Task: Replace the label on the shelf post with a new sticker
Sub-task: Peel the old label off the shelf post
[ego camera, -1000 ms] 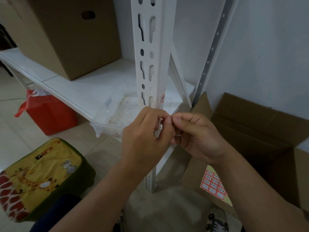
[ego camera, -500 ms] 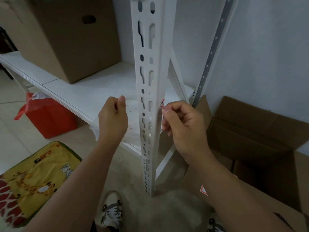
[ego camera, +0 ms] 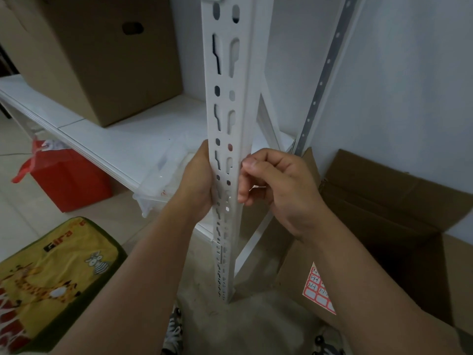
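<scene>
The right hand [ego camera: 279, 190] pinches something at the post's [ego camera: 227, 124] right edge, probably the label (hidden behind the fingers). The left hand [ego camera: 198, 180] wraps the post's other side, steadying it. Next: peel cleanly, then fetch a sticker from the sheet [ego camera: 318, 290].

A white shelf board [ego camera: 115, 139] runs back from the slotted white shelf post [ego camera: 227, 103]. On the board, left of the post, sits a closed brown cardboard box [ego camera: 89, 60]; a clear plastic tray [ego camera: 163, 175] lies just beside the post, overhanging the board's edge. On the tiled floor [ego camera: 15, 201], left of the post, stand a red bag [ego camera: 69, 180] and a yellow giraffe-print cushion [ego camera: 43, 280]; right of the post rests an open cardboard box [ego camera: 384, 201].
</scene>
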### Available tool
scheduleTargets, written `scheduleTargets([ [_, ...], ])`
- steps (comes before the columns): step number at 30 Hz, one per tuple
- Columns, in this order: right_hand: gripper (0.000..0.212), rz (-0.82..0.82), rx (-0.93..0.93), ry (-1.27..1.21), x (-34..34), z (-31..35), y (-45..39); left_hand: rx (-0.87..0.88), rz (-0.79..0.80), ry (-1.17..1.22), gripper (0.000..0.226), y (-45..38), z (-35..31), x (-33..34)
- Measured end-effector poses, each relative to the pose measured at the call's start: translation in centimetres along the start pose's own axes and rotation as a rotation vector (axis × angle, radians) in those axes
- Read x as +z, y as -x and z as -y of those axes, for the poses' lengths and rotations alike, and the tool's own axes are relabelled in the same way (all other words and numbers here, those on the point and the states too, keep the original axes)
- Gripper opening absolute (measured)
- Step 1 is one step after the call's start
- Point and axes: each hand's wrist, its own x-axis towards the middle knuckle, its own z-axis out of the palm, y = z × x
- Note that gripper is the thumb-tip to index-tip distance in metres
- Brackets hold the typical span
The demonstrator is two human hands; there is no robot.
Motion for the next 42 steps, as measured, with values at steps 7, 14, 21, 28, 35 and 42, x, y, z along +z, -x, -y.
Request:
scheduleTargets([
  [7, 0.025, 0.058, 0.020, -0.189, -0.2, -1.1, -0.6, 0.079, 0.240, 0.092, 0.066, 0.4, -0.4, 0.6],
  [14, 0.027, 0.052, -0.008, -0.136, -0.4, -1.3, -1.0, 0.021, 0.206, 0.131, 0.056, 0.0, 0.0, 0.5],
  [21, 0.031, 0.047, -0.028, -0.198, -0.2, -1.7, -1.0, 0.032, 0.147, 0.112, 0.053, 0.5, -0.3, 1.0],
  [28, 0.030, 0.019, -0.045, -0.156, -0.1, -1.6, -1.0, -0.004, 0.042, 0.115, 0.054, 0.9, -0.6, 1.4],
  [35, 0.026, 0.041, -0.022, -0.212, -0.2, -1.8, -1.0, 0.024, 0.131, 0.107, 0.057, 0.7, -0.4, 1.0],
  [42, 0.030, -0.024, -0.038, -0.136, 0.1, -1.6, -1.1, -0.011, 0.027, 0.073, 0.047, 0.5, -0.2, 0.8],
])
